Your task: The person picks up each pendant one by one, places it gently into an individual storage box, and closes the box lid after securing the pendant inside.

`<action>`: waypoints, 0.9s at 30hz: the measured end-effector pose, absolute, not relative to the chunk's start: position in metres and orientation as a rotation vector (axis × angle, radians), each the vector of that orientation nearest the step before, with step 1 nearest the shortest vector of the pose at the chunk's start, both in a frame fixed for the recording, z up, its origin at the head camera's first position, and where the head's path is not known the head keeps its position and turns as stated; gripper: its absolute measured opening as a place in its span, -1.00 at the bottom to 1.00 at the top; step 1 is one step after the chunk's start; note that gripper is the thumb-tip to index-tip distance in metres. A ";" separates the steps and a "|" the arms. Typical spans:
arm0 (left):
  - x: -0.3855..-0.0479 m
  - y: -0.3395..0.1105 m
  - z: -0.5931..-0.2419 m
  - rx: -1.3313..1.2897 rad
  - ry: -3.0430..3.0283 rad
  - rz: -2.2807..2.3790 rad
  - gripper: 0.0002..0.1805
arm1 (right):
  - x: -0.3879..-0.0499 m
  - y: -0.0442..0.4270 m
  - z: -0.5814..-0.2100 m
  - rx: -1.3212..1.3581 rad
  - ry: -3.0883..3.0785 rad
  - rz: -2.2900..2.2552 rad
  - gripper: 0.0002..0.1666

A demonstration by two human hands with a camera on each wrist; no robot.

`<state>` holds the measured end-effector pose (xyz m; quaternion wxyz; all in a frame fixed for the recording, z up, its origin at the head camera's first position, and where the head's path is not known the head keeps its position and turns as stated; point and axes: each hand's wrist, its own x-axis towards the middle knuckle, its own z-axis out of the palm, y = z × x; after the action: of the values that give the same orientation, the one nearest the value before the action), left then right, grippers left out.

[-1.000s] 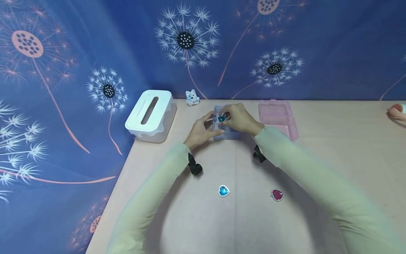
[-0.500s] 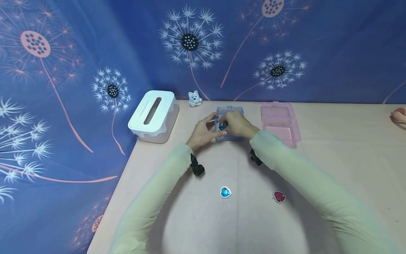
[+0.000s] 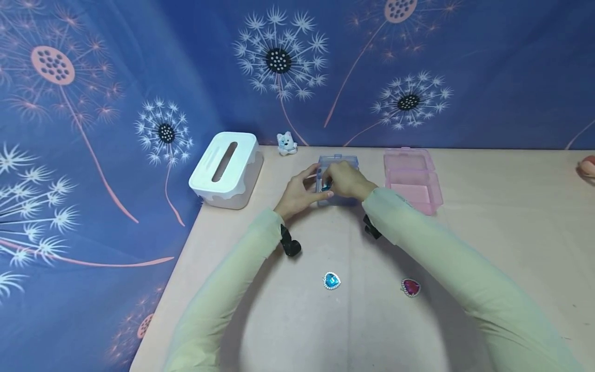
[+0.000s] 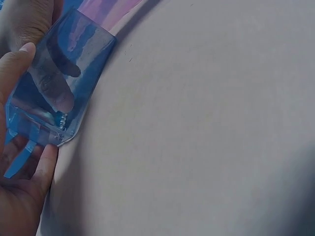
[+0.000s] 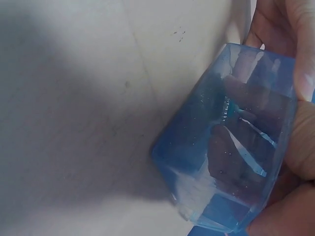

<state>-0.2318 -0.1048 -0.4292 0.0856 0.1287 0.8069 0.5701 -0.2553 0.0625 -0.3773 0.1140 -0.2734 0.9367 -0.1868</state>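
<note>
A clear blue box (image 3: 339, 199) with a raised lid stands toward the back of the table. My left hand (image 3: 296, 197) steadies its left side, thumb at the front and fingers around the back. The right hand (image 3: 346, 181) reaches inside, its fingertips pinching a teal heart gem (image 3: 327, 186). Through the box wall (image 4: 93, 64) in the left wrist view, fingers point down at the gem (image 4: 62, 119) near the bottom. The right wrist view also shows the gem (image 5: 230, 109) between fingertips behind the box's side (image 5: 184, 135); its far side is hidden.
To the right is an open pink box (image 3: 413, 192). A white tissue box (image 3: 225, 170) and a small dog figure (image 3: 286, 143) stand at the back left. Nearer lie a blue heart gem (image 3: 331, 280) and a red one (image 3: 411, 287). Something pinkish (image 3: 588, 166) sits at the far right.
The right hand has lowered the teal gem deeper into the blue box, so less of it shows. My left hand keeps its hold on the box. The head view has shifted slightly.
</note>
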 end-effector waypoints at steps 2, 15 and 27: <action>-0.231 -0.105 -0.429 0.382 2.404 1.701 -0.03 | -0.256 0.063 -0.378 -0.794 2.747 -0.546 -0.79; -0.231 -0.105 -0.428 0.372 2.407 1.670 -0.01 | -0.247 0.081 -0.361 -0.841 2.718 -0.774 -0.69; -0.231 -0.105 -0.426 0.398 2.455 1.647 -0.04 | -0.158 0.106 -0.359 -0.992 2.726 -1.073 -0.36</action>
<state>-0.2312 -0.1048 -0.4263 0.0793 0.1331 0.8204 0.5504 -0.1584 0.1056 -0.3586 0.0245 -0.3207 0.8811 -0.3467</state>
